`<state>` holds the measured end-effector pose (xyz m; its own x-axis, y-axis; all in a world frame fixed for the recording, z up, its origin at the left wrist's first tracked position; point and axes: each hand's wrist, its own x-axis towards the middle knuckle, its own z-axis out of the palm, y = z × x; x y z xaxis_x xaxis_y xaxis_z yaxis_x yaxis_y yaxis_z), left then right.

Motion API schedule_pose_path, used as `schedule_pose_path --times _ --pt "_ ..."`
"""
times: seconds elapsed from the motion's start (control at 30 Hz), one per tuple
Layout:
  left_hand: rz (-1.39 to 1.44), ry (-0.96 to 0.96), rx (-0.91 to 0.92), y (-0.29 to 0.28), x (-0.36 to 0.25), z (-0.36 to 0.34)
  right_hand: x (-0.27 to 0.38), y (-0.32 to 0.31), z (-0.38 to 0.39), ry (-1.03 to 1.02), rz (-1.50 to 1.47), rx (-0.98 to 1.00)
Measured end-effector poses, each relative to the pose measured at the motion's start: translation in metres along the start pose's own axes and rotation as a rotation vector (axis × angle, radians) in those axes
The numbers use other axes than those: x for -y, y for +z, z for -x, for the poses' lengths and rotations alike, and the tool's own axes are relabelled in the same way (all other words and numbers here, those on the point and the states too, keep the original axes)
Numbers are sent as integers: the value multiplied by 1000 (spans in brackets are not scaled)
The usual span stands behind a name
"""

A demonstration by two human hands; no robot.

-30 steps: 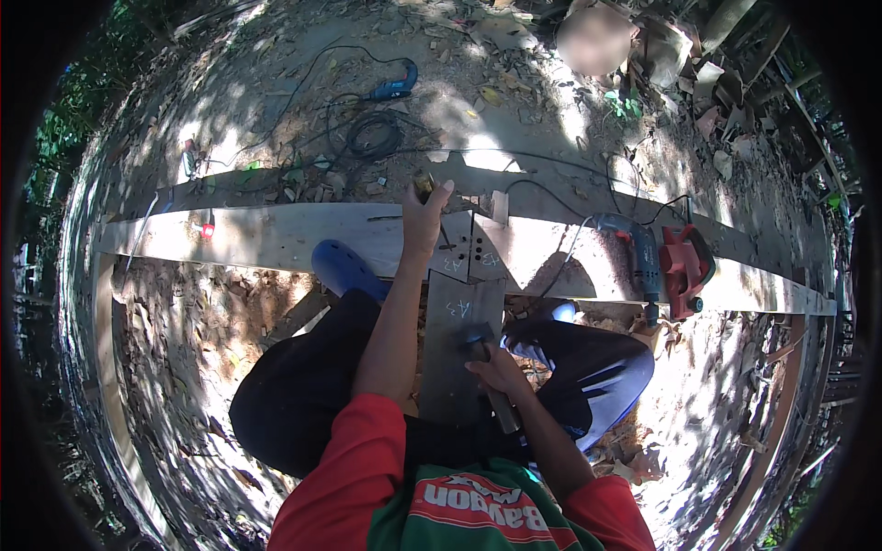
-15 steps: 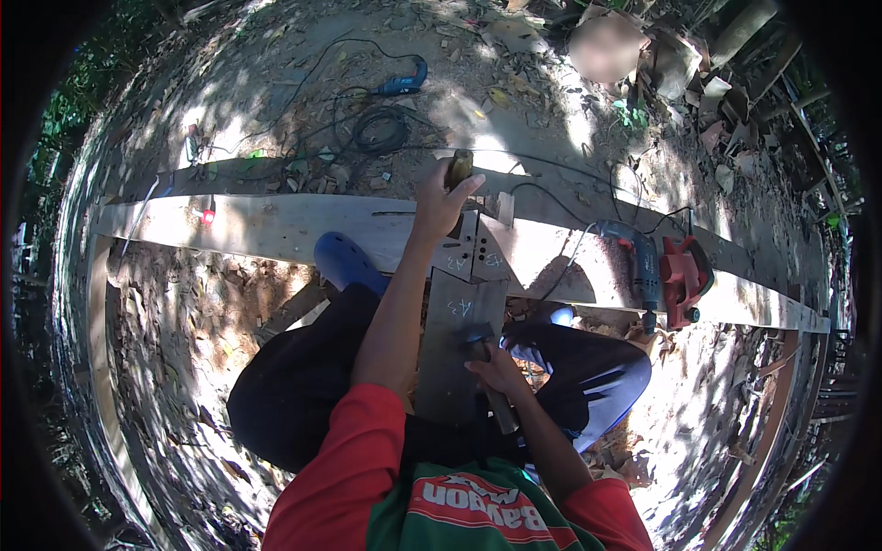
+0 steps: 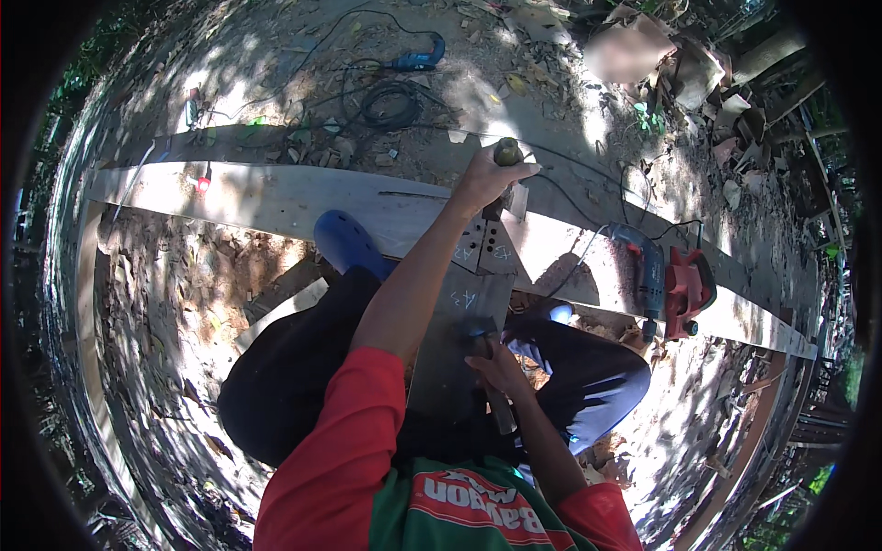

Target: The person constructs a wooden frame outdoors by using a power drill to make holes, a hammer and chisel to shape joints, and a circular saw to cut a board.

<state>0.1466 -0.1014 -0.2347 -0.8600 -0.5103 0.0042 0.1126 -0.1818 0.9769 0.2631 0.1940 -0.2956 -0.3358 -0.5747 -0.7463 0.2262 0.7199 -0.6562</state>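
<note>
Head view. Chisel [image 3: 507, 151]: above the far edge of the pale plank [image 3: 303, 197], right of the plank's middle; handle end up, blade mostly hidden by the fingers. Judged stiff and fairly light, smooth at the handle, with a sharp lower end; best held round the handle, clear of the edge. Hammer [image 3: 502, 415]: near side, over the dark board [image 3: 439, 372]; likely head-heavy and rigid, so a hold along the handle should suit, farther back for more swing. Whether its head touches the board: cannot tell.

Left hand [image 3: 481, 184]: closed round the chisel handle, thumb out to the right; forearm reaches far and right, elbow slightly bent. Right hand [image 3: 501, 369]: wrapped round the hammer's handle close below the head, handle end trailing near; forearm slants in from near right. Drill [image 3: 652, 275] and red planer [image 3: 682, 292] lie right, apart from both hands.
</note>
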Motion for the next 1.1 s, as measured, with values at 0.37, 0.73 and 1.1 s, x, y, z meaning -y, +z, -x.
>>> schedule_pose_path --times 0.37,0.73,1.1 --pt "-51 -19 -20 -6 18 4 0 0 -1 -21 33 9" --pt "-97 -32 -12 -5 12 6 8 0 4 -21 19 -4" --pt "-88 -27 -43 -8 23 2 7 -1 2 2 24 6"
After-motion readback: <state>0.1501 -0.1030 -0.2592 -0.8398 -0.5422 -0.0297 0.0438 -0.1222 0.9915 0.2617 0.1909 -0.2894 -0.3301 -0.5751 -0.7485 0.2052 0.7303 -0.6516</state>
